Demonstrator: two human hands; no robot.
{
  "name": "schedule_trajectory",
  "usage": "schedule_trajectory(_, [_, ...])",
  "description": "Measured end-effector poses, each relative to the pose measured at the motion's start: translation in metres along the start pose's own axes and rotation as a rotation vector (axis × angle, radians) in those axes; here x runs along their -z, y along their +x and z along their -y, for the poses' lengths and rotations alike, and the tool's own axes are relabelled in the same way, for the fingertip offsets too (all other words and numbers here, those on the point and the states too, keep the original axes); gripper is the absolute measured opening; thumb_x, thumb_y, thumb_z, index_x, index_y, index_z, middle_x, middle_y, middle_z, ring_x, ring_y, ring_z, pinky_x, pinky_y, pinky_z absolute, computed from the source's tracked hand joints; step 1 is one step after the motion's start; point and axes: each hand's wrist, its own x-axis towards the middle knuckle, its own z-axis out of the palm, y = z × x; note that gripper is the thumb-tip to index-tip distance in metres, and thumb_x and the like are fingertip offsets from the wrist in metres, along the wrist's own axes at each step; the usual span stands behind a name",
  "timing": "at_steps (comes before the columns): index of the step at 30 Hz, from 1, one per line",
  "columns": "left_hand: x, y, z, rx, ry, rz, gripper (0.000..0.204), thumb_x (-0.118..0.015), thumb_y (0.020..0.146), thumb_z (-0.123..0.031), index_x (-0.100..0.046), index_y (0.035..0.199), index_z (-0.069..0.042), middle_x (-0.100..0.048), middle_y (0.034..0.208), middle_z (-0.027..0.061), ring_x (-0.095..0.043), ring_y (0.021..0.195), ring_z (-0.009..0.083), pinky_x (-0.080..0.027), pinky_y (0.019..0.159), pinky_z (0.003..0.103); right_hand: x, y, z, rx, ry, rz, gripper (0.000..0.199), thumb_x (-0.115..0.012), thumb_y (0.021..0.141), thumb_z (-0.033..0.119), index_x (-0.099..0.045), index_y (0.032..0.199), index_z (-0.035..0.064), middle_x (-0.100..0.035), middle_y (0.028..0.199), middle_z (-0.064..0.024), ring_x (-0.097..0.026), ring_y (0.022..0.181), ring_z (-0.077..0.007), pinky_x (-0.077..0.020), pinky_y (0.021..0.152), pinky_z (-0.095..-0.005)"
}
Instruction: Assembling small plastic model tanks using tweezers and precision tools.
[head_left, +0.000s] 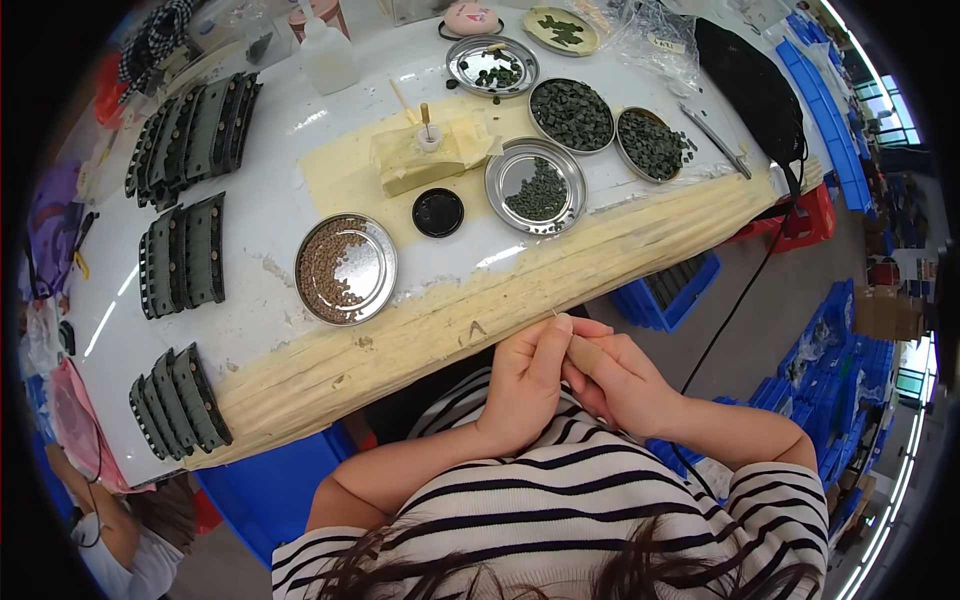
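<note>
My left hand (522, 385) and my right hand (628, 378) meet just off the table's near edge, in front of my striped top. Both are closed, thumbs and fingertips pressed together in a pinch. A tiny pale tip shows above the left thumb, too small to name; the fingers hide the rest. Beyond the hands lies the table edge, padded with cream tape (470, 335). Past it stand a round metal dish of small brown pieces (328, 270) and a metal dish of small green pieces (540, 192).
Dark curved parts (190, 255) lie in stacks along the left. Further back are dishes of dark green pieces (570, 115), a taped block (410, 175) with a small cup, a black round lid (438, 212), metal tweezers (715, 140) and a white bottle (328, 60). Blue crates (670, 290) stand below right.
</note>
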Motion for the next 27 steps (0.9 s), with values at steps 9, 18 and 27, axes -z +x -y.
schedule_trajectory(9, [0.012, 0.004, 0.005, -0.080, -0.202, 0.290, 0.041, -0.030, 0.104, -0.029, -0.052, 0.118, 0.002, -0.055, 0.122, 0.0184, -0.054, 0.107, 0.0180, -0.044, 0.094, 0.032, 0.005, -0.005, -0.017, 0.222, -0.157, -0.060, 0.047, -0.031, 0.102, 0.035, -0.051, 0.072, 0.0046, -0.044, 0.050, 0.0019, -0.036, 0.043, -0.0073, -0.0307, 0.046, -0.0212])
schedule_trajectory(18, [0.014, 0.010, 0.011, 0.010, -0.285, 0.346, 0.044, -0.027, 0.104, -0.030, -0.049, 0.121, 0.004, -0.054, 0.124, 0.0169, -0.053, 0.111, 0.0196, -0.041, 0.099, 0.034, 0.012, 0.001, -0.027, 0.064, 0.368, 0.127, 0.038, -0.037, 0.102, 0.032, -0.055, 0.081, 0.0062, -0.037, 0.053, 0.0065, -0.032, 0.048, -0.0031, -0.0254, 0.045, -0.0189])
schedule_trajectory(27, [0.014, 0.008, 0.008, 0.079, -0.305, 0.315, 0.043, -0.028, 0.104, -0.029, -0.051, 0.120, 0.004, -0.054, 0.123, 0.0181, -0.054, 0.109, 0.0195, -0.043, 0.097, 0.032, 0.008, -0.001, -0.014, 0.039, 0.125, 0.032, 0.036, -0.040, 0.102, 0.032, -0.056, 0.081, 0.0061, -0.039, 0.056, 0.0057, -0.032, 0.049, -0.0031, -0.0253, 0.046, -0.0183])
